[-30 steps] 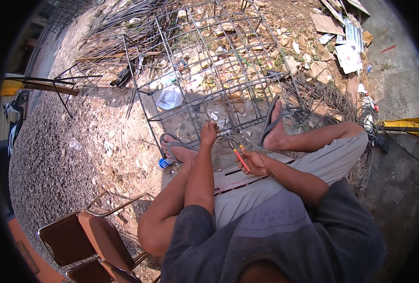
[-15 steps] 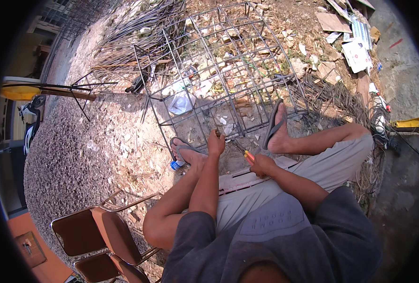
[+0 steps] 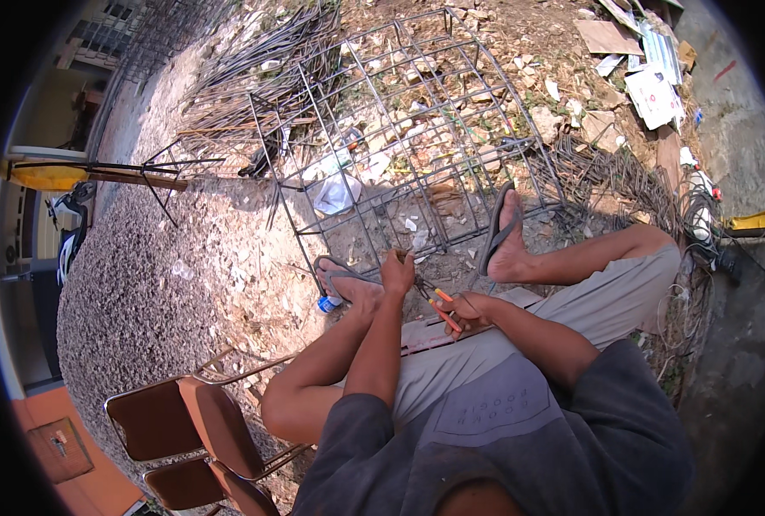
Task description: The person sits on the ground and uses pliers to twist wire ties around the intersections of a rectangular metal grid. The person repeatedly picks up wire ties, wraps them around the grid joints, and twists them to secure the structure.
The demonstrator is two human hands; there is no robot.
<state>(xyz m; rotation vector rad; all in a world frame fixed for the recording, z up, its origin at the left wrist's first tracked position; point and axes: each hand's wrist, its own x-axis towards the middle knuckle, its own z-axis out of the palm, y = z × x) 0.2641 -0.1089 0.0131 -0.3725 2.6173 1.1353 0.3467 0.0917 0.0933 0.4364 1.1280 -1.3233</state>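
Note:
My right hand (image 3: 475,311) grips a pair of pliers (image 3: 445,316) with orange-red handles, which stand spread apart. The dark jaws point up and left toward my left hand (image 3: 397,273). That hand is closed just in front of the near edge of a steel rebar cage (image 3: 407,176); what its fingers hold is too small to make out. The cage is a grid of thin dark bars lying on the ground between and beyond my feet.
Long loose rods (image 3: 253,82) are heaped at the far left, and a tangle of wire (image 3: 602,176) lies right of the cage. A crushed blue can (image 3: 328,304) rests by my left foot. Brown chairs (image 3: 215,426) stand at lower left; cardboard and scraps (image 3: 653,96) lie far right.
The pliers' handles have opened apart in my right hand. My left hand has come slightly nearer to me, away from the cage edge. The view has shifted a little.

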